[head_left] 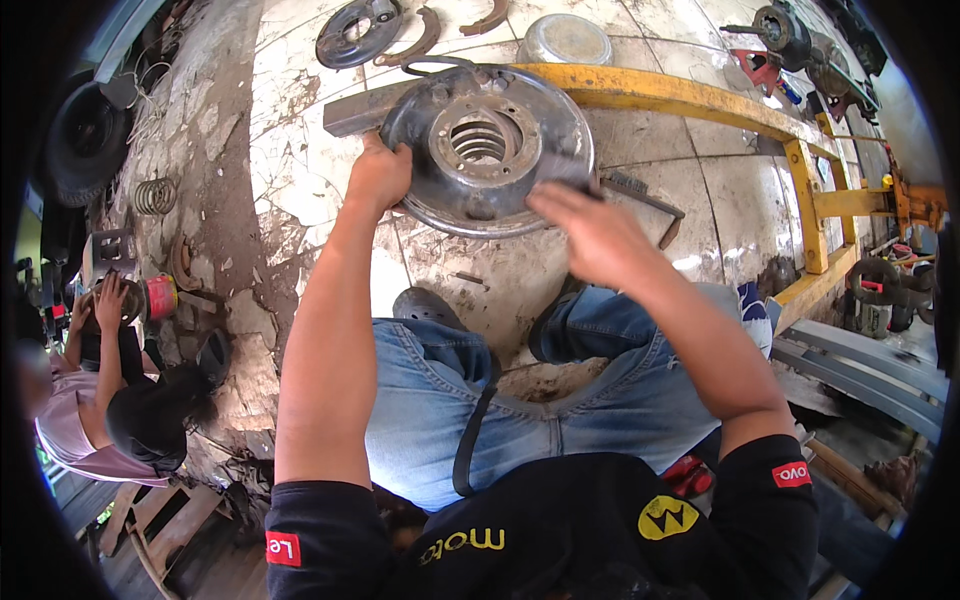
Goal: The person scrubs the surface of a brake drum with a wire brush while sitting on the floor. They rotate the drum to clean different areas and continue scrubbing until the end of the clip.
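Observation:
A dark round brake backing plate (420, 150) lies tilted in front of me, across a yellow-painted steel beam (690, 95). Through its centre hole a coil spring (478, 138) shows. My left hand (380, 175) is closed on the plate's left edge, thumb on top. At the right side of the plate, my right hand (595, 225) presses a dark, flat, blurred piece (565, 172) against its face; I cannot make out its kind. Just right of the plate, a dark brush-like tool (645, 192) lies on the tiles.
A second backing plate (358, 32), curved brake shoes (415, 38) and an upturned metal basin (567, 40) sit at the far side. A yellow frame (810, 205) stands right. On the left are a tyre (85, 140), a loose spring (154, 196) and another person (100, 410) handling a part.

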### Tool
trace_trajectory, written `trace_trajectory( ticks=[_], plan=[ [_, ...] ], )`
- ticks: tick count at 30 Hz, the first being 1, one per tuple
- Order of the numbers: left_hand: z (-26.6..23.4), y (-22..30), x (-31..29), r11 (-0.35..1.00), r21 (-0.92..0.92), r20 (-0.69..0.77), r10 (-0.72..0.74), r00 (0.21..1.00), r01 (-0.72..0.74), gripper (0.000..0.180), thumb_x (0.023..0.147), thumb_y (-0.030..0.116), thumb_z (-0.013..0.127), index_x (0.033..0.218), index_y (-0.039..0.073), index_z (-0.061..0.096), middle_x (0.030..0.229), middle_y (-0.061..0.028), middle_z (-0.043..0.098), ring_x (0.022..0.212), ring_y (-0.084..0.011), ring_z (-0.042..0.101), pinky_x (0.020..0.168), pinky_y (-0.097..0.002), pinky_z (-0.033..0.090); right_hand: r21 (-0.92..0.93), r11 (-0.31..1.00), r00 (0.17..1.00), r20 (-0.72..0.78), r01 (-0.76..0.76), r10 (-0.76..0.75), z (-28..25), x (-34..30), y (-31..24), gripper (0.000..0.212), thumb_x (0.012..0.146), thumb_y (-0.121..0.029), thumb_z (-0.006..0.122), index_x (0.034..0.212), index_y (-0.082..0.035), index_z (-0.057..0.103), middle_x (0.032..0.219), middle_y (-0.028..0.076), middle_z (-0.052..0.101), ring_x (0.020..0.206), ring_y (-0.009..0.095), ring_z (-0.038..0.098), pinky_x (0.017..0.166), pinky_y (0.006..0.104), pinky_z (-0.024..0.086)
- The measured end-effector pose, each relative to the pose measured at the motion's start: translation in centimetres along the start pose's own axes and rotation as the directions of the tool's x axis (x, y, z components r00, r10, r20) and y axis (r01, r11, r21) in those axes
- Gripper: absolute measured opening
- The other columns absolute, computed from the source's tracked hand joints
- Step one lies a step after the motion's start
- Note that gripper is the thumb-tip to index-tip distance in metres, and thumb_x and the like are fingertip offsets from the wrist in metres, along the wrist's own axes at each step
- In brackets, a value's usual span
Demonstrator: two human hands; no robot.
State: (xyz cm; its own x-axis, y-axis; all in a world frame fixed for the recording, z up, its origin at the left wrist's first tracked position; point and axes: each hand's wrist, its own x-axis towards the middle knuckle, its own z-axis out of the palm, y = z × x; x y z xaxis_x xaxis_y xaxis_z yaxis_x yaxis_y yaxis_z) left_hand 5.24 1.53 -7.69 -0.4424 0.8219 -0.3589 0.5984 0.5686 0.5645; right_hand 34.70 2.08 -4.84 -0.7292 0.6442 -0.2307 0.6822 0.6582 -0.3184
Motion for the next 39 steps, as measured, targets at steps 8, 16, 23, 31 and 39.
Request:
trace_trajectory(
  ticks=[8,16,23,31,39],
  plan=[
    [0.5,-0.3,0.2,0.998,0.058,-0.039,0.011,0.999,-0.009,0.066,0.095,0.029,0.041,0.139,-0.016,0.023,0.100,-0.0366,0.065,0.088,-0.0428,0.069,0.081,-0.0431,0.056,-0.020,1.000,1.000,-0.011,0.017,-0.017,-0.1,-0.1,-0.8,0.067,0.073,0.005,0.057,0.138,-0.007,0.052,0.148,0.010,0.046,0.107,0.031,0.066,0.086,0.0395,0.057],
    [0.3,-0.2,0.2,0.998,0.058,-0.052,0.024,0.998,-0.021,0.064,0.095,0.027,0.041,0.139,-0.017,0.024,0.098,-0.0354,0.065,0.085,-0.0411,0.069,0.075,-0.0425,0.058,0.002,1.000,1.000,-0.010,-0.015,0.015,-0.7,0.1,-1.5,0.065,0.073,0.001,0.056,0.137,-0.008,0.054,0.145,0.007,0.050,0.107,0.029,0.066,0.087,0.0408,0.056],
    [0.5,0.5,-0.5,0.997,-0.004,-0.044,-0.079,0.996,0.079,0.061,0.095,0.030,0.044,0.140,-0.010,0.031,0.115,-0.0344,0.061,0.107,-0.0441,0.062,0.094,-0.0446,0.049,0.130,0.990,0.997,0.043,0.050,-0.056,-1.3,-0.6,-3.5,0.066,0.071,0.002,0.053,0.136,-0.010,0.056,0.143,0.007,0.053,0.112,0.030,0.063,0.092,0.0404,0.053],
    [0.6,0.6,-0.6,0.993,-0.051,-0.072,-0.109,0.991,0.106,0.062,0.094,0.030,0.047,0.140,-0.009,0.034,0.121,-0.0340,0.060,0.115,-0.0445,0.059,0.099,-0.0445,0.046,0.112,0.994,0.985,0.173,-0.014,-0.005,-2.1,0.5,-3.9,0.062,0.072,0.001,0.052,0.134,-0.008,0.057,0.141,0.008,0.054,0.108,0.032,0.064,0.091,0.0434,0.052],
    [1.1,0.1,-0.3,0.999,0.047,-0.095,-0.016,0.995,0.021,0.062,0.095,0.027,0.043,0.138,-0.015,0.028,0.111,-0.0380,0.062,0.105,-0.0465,0.063,0.093,-0.0455,0.051,0.129,0.990,0.984,0.155,0.063,-0.083,-1.5,0.9,-3.3,0.064,0.074,-0.002,0.053,0.138,-0.010,0.055,0.128,0.013,0.062,0.107,0.034,0.064,0.090,0.0437,0.052]
  ],
)
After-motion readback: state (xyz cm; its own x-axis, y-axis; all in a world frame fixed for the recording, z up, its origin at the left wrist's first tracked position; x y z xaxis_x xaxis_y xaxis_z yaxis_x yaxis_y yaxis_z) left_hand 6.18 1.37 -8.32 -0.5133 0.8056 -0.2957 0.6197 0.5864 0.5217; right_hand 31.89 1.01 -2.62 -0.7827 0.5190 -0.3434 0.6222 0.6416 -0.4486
